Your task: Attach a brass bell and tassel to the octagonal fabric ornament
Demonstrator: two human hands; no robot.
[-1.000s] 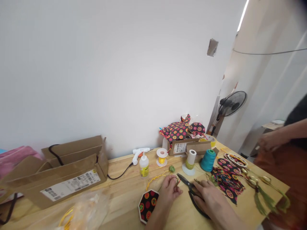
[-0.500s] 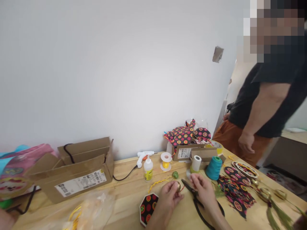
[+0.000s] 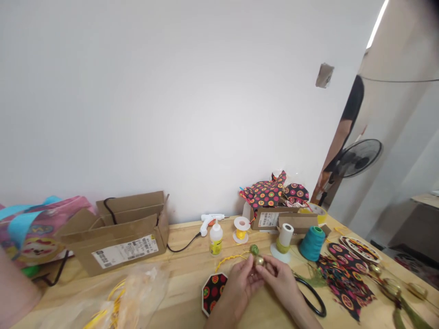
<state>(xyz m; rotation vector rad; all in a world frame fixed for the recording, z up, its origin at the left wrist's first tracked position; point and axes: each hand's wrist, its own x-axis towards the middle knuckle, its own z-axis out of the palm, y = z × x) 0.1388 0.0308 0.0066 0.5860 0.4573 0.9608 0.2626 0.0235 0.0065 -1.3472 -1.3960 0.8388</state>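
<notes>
From afar, I pinch a gold ball [image 3: 259,260] between left hand [image 3: 241,284] and right hand [image 3: 283,287], green ball [image 3: 254,249] just beyond; adjusting seems underway, next needing a steady pinch.

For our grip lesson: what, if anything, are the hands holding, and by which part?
A small gold ball, at its sides, between left hand and right hand; exact contact is partly hidden.

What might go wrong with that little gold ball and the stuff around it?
The gold ball is small and round, so it might slip from the fingertips of the left hand and right hand and roll away. The black scissors handle lies beside the right wrist, which might bump it. The squeeze bottle stands upright, so a knock could tip it.
</notes>
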